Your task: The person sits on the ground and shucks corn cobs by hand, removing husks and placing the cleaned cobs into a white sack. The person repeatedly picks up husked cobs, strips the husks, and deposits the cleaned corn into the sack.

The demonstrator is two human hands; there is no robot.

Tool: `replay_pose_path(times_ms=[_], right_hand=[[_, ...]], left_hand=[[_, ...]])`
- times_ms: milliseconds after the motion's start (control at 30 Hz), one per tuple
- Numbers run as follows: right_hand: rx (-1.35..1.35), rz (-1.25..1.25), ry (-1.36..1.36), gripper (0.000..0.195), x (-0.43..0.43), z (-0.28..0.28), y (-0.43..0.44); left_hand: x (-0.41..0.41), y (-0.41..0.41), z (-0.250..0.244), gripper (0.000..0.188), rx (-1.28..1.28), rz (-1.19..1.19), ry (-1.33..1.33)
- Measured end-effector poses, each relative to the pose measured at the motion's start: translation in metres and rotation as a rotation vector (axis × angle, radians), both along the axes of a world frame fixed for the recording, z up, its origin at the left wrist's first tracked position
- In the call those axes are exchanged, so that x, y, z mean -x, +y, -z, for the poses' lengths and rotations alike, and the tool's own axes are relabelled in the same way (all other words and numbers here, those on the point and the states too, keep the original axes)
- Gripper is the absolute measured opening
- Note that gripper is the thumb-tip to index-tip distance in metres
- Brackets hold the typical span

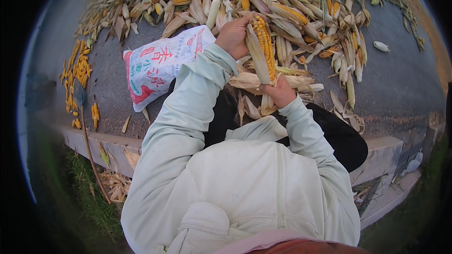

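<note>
An ear of corn (264, 44) with yellow kernels bare along its front stands upright between my hands. Dry pale husk still covers its left side. My left hand (236, 36) grips the husk near the upper end of the ear. Around the lower end, by the husk base, my right hand (280, 91) is closed. Loose dry husks (249, 80) lie beneath the ear, between my dark-clad knees. Beyond my hands spreads a large heap of corn ears in husk (289, 10), some showing yellow kernels.
A white and red printed woven sack (160, 64) lies left of my left forearm. Husked yellow cobs (82, 68) are piled farther left on the pavement, beside a long-handled tool (84, 127) leaning over the concrete curb (116, 144). One husked-over ear (381, 46) lies apart at right.
</note>
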State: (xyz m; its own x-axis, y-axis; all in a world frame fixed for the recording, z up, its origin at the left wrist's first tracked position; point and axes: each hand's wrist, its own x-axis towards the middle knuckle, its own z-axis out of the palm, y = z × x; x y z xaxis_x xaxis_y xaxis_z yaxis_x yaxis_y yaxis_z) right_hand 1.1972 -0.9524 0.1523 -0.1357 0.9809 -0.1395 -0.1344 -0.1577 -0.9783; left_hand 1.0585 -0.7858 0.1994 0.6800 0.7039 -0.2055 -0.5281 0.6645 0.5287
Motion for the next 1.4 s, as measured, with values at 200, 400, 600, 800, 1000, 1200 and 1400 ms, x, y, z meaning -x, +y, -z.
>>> replay_pose_path(times_ms=[200,400,600,800,1000,1200,1400], right_hand=[[0.036,0.113,0.039,0.037,0.008,0.011,-0.002],[0.160,0.241,0.543,0.028,0.006,0.003,0.013],[0.248,0.493,0.726,0.044,-0.026,-0.013,0.039],[0.273,0.368,0.417,0.034,-0.064,0.028,0.034],[0.269,0.136,0.375,0.030,-0.037,0.007,0.011],[0.242,0.091,0.150,0.027,-0.003,0.001,0.013],[0.136,-0.009,-0.152,0.032,-0.009,-0.005,0.019]], left_hand=[[-0.011,-0.009,0.006,0.030,0.135,-0.166,0.078],[-0.022,-0.025,0.029,0.034,-0.674,-0.193,0.762],[-0.038,-0.064,0.029,0.040,-1.165,0.148,0.764],[-0.027,-0.052,0.017,0.042,-0.572,0.309,0.559],[-0.040,-0.029,0.023,0.038,-0.369,-0.009,0.441],[-0.049,-0.044,0.024,0.045,-0.340,-0.018,0.403],[-0.045,-0.041,0.003,0.048,-0.256,0.044,0.431]])
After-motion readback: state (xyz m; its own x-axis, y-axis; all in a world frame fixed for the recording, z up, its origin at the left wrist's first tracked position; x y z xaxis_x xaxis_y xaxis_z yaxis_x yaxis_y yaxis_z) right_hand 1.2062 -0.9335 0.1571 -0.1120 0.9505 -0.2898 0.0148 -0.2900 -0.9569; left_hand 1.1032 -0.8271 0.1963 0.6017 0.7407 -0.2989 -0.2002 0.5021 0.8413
